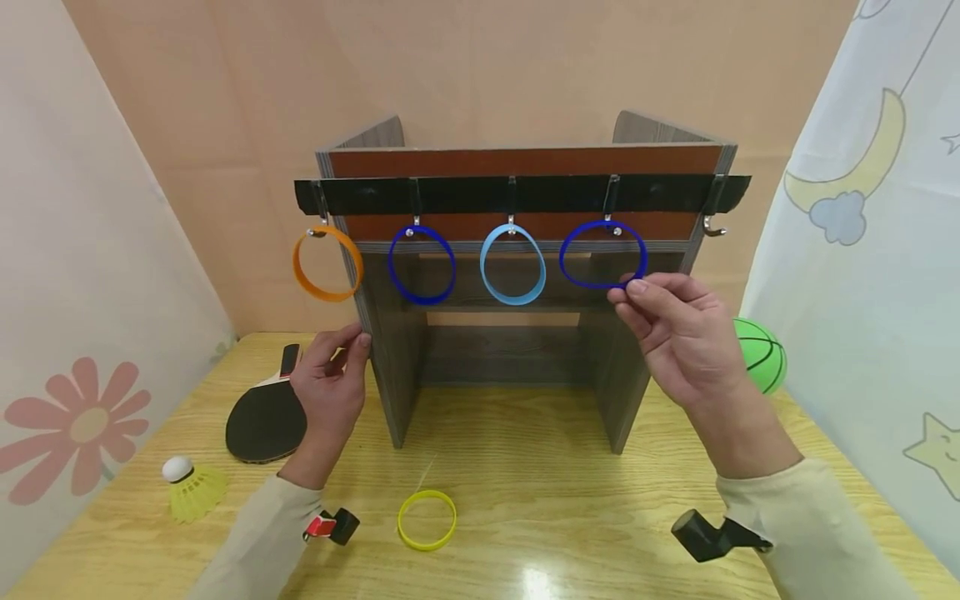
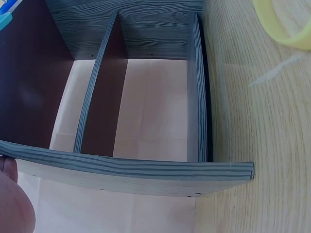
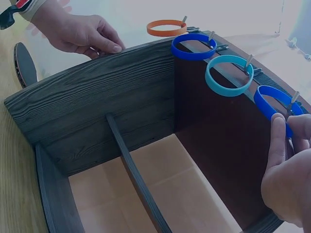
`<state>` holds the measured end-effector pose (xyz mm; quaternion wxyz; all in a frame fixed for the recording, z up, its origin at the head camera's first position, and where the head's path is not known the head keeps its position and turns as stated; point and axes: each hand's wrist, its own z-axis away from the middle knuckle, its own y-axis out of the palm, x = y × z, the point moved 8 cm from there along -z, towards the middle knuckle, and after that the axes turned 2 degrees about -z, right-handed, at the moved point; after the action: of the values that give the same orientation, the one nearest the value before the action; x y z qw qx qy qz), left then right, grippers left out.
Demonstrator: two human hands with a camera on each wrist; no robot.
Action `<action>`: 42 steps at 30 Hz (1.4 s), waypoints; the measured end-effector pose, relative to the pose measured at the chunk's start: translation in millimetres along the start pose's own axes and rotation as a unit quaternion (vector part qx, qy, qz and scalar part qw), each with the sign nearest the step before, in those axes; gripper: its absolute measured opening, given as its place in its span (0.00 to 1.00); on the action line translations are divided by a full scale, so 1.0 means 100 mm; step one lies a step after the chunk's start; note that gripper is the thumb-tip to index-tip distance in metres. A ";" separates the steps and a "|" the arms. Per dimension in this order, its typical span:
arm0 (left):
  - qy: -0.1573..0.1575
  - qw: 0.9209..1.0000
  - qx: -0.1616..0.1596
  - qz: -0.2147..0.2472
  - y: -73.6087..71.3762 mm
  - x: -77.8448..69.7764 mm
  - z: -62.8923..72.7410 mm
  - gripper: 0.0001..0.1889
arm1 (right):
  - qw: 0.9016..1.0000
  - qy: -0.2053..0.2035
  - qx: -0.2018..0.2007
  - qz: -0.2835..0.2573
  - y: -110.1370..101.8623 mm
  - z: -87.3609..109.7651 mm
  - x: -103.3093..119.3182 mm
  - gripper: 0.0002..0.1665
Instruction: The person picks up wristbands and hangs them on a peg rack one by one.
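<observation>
My right hand (image 1: 686, 333) pinches the lower rim of a dark blue wristband (image 1: 603, 223) between thumb and fingers. The band's top hangs around a silver hook on the black strip (image 1: 465, 196). To its left, a light blue wristband (image 1: 513, 300), another dark blue wristband (image 1: 422, 300) and an orange wristband (image 1: 327, 294) each hang from a hook. The far right hook (image 1: 714, 229) holds no band. My left hand (image 1: 330, 375) grips the edge of the grey wooden shelf unit's left side panel (image 1: 386, 375), with curled fingers against its outer side.
A yellow wristband (image 1: 427, 546) lies on the wooden table (image 1: 540, 483) in front of the shelf. Left of it are a black table tennis paddle (image 1: 262, 425) and a yellow shuttlecock (image 1: 195, 492). A green ball (image 1: 761, 354) sits behind my right wrist. Cloth hangs around the table.
</observation>
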<state>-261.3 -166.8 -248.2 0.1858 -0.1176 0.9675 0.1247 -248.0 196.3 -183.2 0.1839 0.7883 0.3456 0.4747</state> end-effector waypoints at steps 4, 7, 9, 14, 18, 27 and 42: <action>0.001 1.000 -0.002 -0.003 0.01 -0.02 0.00 0.06 | 1.000 -0.004 0.000 0.015 -0.01 0.00 -0.03 0.09; -0.006 1.000 -0.006 -0.004 -0.01 0.01 0.01 0.06 | 1.000 -0.006 -0.002 0.026 -0.02 0.01 -0.06 0.09; -0.010 1.000 -0.005 -0.003 -0.02 0.04 0.02 0.07 | 1.000 -0.008 -0.004 0.028 -0.03 0.02 -0.07 0.08; -0.010 1.000 0.001 -0.004 0.02 -0.04 -0.01 0.07 | 0.999 -0.017 0.004 0.031 -0.06 0.07 -0.12 0.08; -0.009 1.000 0.000 -0.003 0.03 -0.03 -0.01 0.07 | 0.999 -0.008 0.013 0.051 -0.08 0.13 -0.25 0.08; -0.012 1.000 -0.010 -0.002 -0.01 0.07 0.02 0.07 | 0.987 0.081 0.035 0.131 -0.05 0.29 -0.74 0.10; -0.013 1.000 -0.005 0.002 -0.03 0.10 0.03 0.07 | 0.935 0.247 0.059 0.249 -0.03 0.68 -1.63 0.05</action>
<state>-268.6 -170.2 -255.0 0.1976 -0.1147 0.9646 0.1314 -240.3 84.2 -319.2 -0.0779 0.7166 0.2005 0.6635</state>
